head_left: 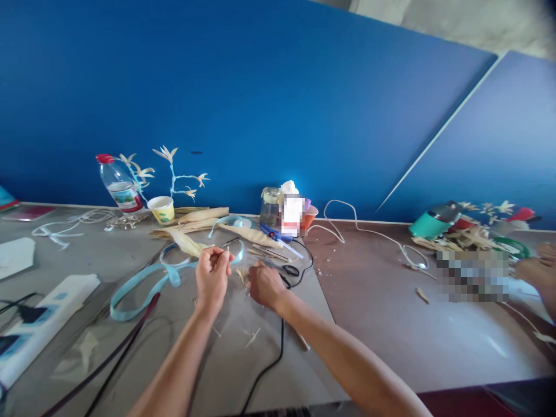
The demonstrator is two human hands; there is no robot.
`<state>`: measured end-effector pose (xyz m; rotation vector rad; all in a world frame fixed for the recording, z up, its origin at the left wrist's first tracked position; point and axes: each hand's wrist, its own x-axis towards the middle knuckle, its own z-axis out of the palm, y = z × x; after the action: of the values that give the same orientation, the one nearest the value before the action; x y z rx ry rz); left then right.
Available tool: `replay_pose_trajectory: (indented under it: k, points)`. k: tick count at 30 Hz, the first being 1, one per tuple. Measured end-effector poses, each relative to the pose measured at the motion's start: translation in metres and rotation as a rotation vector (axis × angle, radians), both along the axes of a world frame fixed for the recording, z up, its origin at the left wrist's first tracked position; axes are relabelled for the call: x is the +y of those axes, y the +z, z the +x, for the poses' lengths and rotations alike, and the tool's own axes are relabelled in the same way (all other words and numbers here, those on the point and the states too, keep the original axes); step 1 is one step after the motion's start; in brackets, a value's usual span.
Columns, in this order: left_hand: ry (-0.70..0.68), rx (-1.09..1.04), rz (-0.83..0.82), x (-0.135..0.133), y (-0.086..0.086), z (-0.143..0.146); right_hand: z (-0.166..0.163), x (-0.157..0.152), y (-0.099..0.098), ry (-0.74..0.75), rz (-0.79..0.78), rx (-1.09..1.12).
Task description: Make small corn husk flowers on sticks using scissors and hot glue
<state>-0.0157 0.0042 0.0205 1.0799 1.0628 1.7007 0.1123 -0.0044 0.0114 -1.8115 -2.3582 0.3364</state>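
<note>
Near the centre of the frame the left hand (212,276) is raised off the grey table (243,359), its fingers pinched together on a thin wire stem (226,249) that pokes up above the fingertips. Just to its right the right hand (264,285) rests low on the table with fingers curled under; whether it grips anything cannot be told (the knuckles hide the fingertips). A light blue ribbon (143,289) loops to the left of the hands. Behind them lie dried corn husks (204,223), a blue glue gun (274,234) and black-handled scissors (290,270). Further back in the upper left stand a water bottle (119,185) and a yellow paper cup (161,208) holding a husk-flower branch (174,168).
</note>
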Motion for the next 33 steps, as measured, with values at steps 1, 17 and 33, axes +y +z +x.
replay_pose_trajectory:
  k: [1, 17, 33]
  points:
    - [0.001, 0.002, -0.002, 0.0, -0.001, 0.0, -0.002, 0.001, -0.002, -0.007, 0.009, 0.0]
    - [-0.032, 0.001, -0.011, 0.001, -0.002, -0.001, 0.027, -0.005, 0.015, -0.254, 0.071, 0.037]
    - [-0.072, -0.006, -0.007, -0.002, 0.001, 0.0, 0.002, -0.015, -0.004, -0.272, -0.096, 0.504]
